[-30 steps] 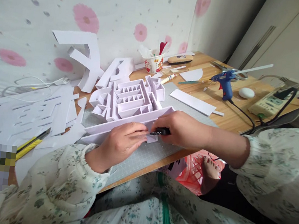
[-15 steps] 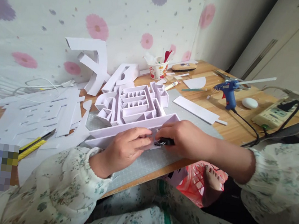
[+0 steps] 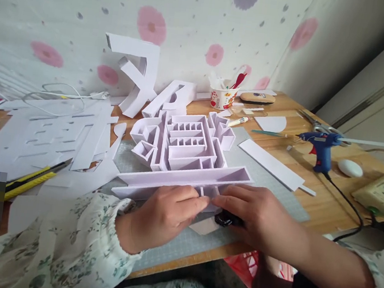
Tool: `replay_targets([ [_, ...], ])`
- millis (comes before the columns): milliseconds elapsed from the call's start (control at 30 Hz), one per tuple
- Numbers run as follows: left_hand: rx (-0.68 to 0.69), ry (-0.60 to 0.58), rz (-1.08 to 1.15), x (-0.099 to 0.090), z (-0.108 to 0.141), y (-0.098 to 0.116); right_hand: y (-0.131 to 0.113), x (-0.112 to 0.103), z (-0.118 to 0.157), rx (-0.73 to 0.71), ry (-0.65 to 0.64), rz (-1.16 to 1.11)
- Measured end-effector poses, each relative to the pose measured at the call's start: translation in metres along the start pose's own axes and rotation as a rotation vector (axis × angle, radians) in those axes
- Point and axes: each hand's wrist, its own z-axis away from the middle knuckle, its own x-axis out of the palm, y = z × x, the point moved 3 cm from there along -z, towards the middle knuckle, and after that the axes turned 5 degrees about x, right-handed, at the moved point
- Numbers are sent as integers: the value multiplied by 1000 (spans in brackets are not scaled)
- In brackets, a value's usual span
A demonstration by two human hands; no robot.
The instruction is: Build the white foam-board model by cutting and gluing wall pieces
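The step in hand looks like seating small dividers (image 3: pixel 216 192) inside the long white board piece (image 3: pixel 174 176), which lies on the grey cutting mat (image 3: pixel 276 199) atop the counter (image 3: pixel 331 203). The left hand (image 3: pixel 172 209) rests on its near wall, whether pinching I cannot tell; the right hand's (image 3: pixel 260 215) grip curls around a black tool (image 3: pixel 226 218), fingertips by a divider. The next move seems to call for light, square alignment.
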Motion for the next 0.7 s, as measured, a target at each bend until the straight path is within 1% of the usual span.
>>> replay_targets([
  [167, -13, 1, 2, 0, -1, 1, 3, 0, 0, -23, 2, -38],
  [267, -25, -22, 15, 0, 0, 0, 2, -2, -2, -31, -14, -46],
  [367, -11, -34, 11, -1, 0, 1, 1, -4, -2, -44, -40, -38],
  [567, 119, -109, -35, -10, -6, 11, 4, -7, 1, -44, -40, -23],
  [700, 158, -126, -58, -14, -4, 16, 5, -7, 2, -46, -39, -20],
])
